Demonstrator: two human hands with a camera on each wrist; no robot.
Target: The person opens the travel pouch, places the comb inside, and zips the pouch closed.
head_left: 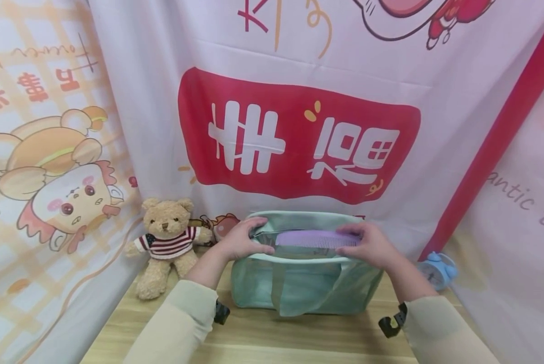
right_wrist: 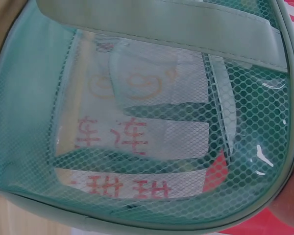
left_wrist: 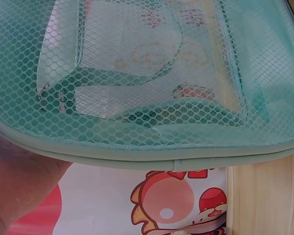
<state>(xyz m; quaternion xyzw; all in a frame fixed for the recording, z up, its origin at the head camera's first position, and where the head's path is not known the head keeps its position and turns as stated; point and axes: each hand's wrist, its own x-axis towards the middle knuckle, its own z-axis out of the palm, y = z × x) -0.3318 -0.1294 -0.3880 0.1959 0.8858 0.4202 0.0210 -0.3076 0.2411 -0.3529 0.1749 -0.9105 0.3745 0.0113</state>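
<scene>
We see the purple comb (head_left: pixel 314 237) lengthwise in the mouth of the mint bag (head_left: pixel 255 285), its end pinched by the right hand's (head_left: pixel 373 243) partly closed fingers; opposite them, the left hand's (head_left: pixel 243 239) spread thumb and fingers grip the bag, presumably steadying it.

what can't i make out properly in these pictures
Head: purple comb, right end covered by right hand.
Head: alarm clock, time too small to read.
Left wrist: left hand, fingers hidden by bag and left edge.
Right wrist: right hand, mostly cut off by right edge.
</scene>
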